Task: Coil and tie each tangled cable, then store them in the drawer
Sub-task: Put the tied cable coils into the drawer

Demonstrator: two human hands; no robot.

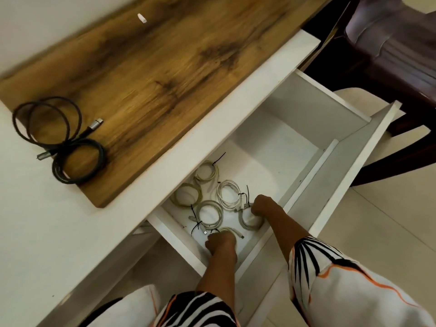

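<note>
Reaching into open drawer [306, 128], both hands low at its near end. Left hand [220, 241] curling on nearest coil [230, 230]; right hand [265, 207] gripping grey coil [250, 220] just beside drawer's right wall. Four more tied coils lying between hands and desk edge. Black cable [59, 138] sitting loose, untied, on wood board [165, 67], well apart up-left; left hand nearer. Desk edge overhanging drawer's rear, likely crowding placement
</note>
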